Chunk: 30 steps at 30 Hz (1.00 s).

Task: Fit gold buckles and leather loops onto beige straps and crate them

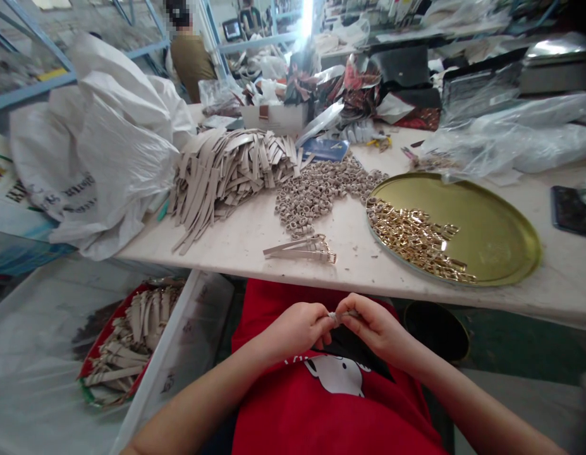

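small pale strap loop | partly hidden | left hand, right hand | both grips pinched on it

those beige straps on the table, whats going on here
A person pinches a small pale strap piece between their left hand and right hand, above their red T-shirt. On the table lie long beige strips, a heap of small looped beige pieces, buckled straps and a gold tray of gold buckles. More strips sit in a red tray at lower left. Another person is in the background.
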Motion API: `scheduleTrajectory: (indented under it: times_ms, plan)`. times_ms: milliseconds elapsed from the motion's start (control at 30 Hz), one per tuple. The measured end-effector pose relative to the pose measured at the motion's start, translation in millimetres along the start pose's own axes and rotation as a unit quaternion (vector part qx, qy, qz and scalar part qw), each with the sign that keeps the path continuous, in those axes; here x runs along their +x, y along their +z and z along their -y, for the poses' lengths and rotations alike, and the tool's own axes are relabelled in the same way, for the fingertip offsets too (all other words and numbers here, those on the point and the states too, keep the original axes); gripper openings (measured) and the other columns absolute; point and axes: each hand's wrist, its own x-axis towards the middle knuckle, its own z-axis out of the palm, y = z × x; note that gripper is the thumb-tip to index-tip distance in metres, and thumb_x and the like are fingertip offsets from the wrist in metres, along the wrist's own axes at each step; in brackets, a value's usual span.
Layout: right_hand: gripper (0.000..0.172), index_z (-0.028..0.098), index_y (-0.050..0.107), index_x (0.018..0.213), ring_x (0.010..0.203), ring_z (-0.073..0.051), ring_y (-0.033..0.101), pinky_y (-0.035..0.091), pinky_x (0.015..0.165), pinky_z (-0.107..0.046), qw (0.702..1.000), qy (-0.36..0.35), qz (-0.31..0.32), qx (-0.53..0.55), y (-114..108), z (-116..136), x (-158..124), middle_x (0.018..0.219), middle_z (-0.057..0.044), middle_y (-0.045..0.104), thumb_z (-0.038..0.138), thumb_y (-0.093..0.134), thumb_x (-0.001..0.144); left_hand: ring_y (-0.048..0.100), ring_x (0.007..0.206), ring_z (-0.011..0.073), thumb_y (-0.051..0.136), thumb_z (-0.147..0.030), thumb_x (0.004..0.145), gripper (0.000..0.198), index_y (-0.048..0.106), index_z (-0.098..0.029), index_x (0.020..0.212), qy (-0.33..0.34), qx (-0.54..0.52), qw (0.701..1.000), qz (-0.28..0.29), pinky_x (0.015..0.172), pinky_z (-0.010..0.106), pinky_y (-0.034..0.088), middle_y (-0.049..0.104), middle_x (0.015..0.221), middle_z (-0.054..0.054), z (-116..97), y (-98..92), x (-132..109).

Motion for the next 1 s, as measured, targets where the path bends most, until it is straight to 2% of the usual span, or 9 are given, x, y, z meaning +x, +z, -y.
scheduleTrajectory:
  times_ms: [133, 267, 400, 567, 667, 767, 833, 900, 1000]
  plan:
    - [0.013, 0.020, 0.053, 0.086, 0.070, -0.015, 0.053, 0.044, 0.064, -0.025, 1.000, 0.012, 0.010, 0.020, 0, -2, 1, 0.076, -0.002, 0.057, 0.030, 0.045, 0.087, 0.054, 0.054, 0.0099, 0.037, -0.027, 0.085, 0.029, 0.058, -0.014, 0.070, 0.027, 0.016, 0.999, 0.006, 0.052, 0.019, 0.038, 0.062, 0.062, 0.001, -2, -4.2, 5]
    - [0.012, 0.020, 0.054, 0.089, 0.072, -0.015, 0.053, 0.043, 0.067, -0.026, 0.999, 0.012, -0.022, -0.020, 3, -6, 8, 0.079, -0.002, 0.058, 0.028, 0.046, 0.087, 0.054, 0.051, 0.0100, 0.039, -0.033, 0.085, 0.032, 0.058, -0.015, 0.068, 0.026, 0.017, 0.999, 0.009, 0.051, 0.019, 0.038, 0.060, 0.060, 0.000, -1, -13.4, 10]
    - [0.014, 0.021, 0.054, 0.092, 0.077, -0.017, 0.055, 0.044, 0.071, -0.028, 0.999, -0.007, -0.035, -0.029, 6, -8, 22, 0.084, -0.004, 0.060, 0.028, 0.043, 0.088, 0.055, 0.053, 0.0114, 0.036, -0.031, 0.087, 0.033, 0.059, -0.015, 0.070, 0.030, 0.041, 0.999, -0.014, 0.054, 0.020, 0.039, 0.061, 0.060, 0.001, -1, -20.0, 16]
    - [0.022, 0.021, 0.051, 0.098, 0.074, -0.017, 0.058, 0.046, 0.068, -0.029, 0.996, -0.008, -0.082, -0.044, 5, -3, 53, 0.081, -0.004, 0.061, 0.032, 0.034, 0.091, 0.058, 0.067, 0.0180, 0.033, -0.031, 0.089, 0.034, 0.061, -0.015, 0.077, 0.074, 0.206, 0.971, -0.091, 0.061, 0.026, 0.041, 0.065, 0.074, 0.007, 4, -42.5, 33]
    - [0.026, 0.018, 0.052, 0.099, 0.082, -0.021, 0.058, 0.046, 0.075, -0.035, 0.975, -0.016, -0.146, -0.164, -3, -5, 85, 0.089, -0.009, 0.063, 0.034, 0.033, 0.091, 0.058, 0.088, 0.0225, 0.043, -0.035, 0.086, 0.027, 0.060, -0.016, 0.094, 0.099, 0.282, 0.937, -0.179, 0.077, 0.032, 0.043, 0.064, 0.093, 0.010, 17, -68.4, 49]
    - [0.035, 0.014, 0.053, 0.109, 0.104, -0.028, 0.052, 0.040, 0.090, -0.045, 0.937, -0.047, -0.184, -0.293, -11, -18, 119, 0.110, -0.016, 0.058, 0.039, 0.038, 0.088, 0.051, 0.104, 0.0249, 0.055, -0.030, 0.080, 0.036, 0.052, -0.014, 0.112, 0.081, 0.340, 0.905, -0.241, 0.089, 0.037, 0.040, 0.056, 0.113, 0.013, 34, -90.0, 66]
    - [0.044, 0.012, 0.049, 0.118, 0.112, -0.029, 0.048, 0.038, 0.094, -0.046, 0.928, -0.050, -0.186, -0.321, -9, -31, 133, 0.120, -0.018, 0.053, 0.041, 0.036, 0.088, 0.053, 0.101, 0.0243, 0.054, -0.024, 0.079, 0.033, 0.052, -0.013, 0.111, 0.052, 0.376, 0.896, -0.228, 0.087, 0.038, 0.042, 0.058, 0.108, 0.012, 41, -94.8, 72]
    - [0.049, 0.011, 0.045, 0.122, 0.113, -0.029, 0.048, 0.039, 0.095, -0.046, 0.933, -0.057, -0.167, -0.312, -1, -42, 136, 0.123, -0.018, 0.051, 0.043, 0.032, 0.088, 0.056, 0.093, 0.0232, 0.048, -0.020, 0.081, 0.021, 0.056, -0.013, 0.099, 0.036, 0.405, 0.891, -0.202, 0.080, 0.037, 0.046, 0.061, 0.096, 0.010, 43, -90.7, 74]
    - [0.052, 0.013, 0.043, 0.126, 0.113, -0.031, 0.048, 0.040, 0.094, -0.047, 0.938, -0.084, -0.148, -0.301, 7, -57, 126, 0.124, -0.016, 0.049, 0.046, 0.032, 0.088, 0.059, 0.085, 0.0229, 0.042, -0.017, 0.082, 0.021, 0.059, -0.009, 0.090, 0.065, 0.419, 0.892, -0.159, 0.068, 0.033, 0.049, 0.062, 0.089, 0.012, 40, -78.4, 76]
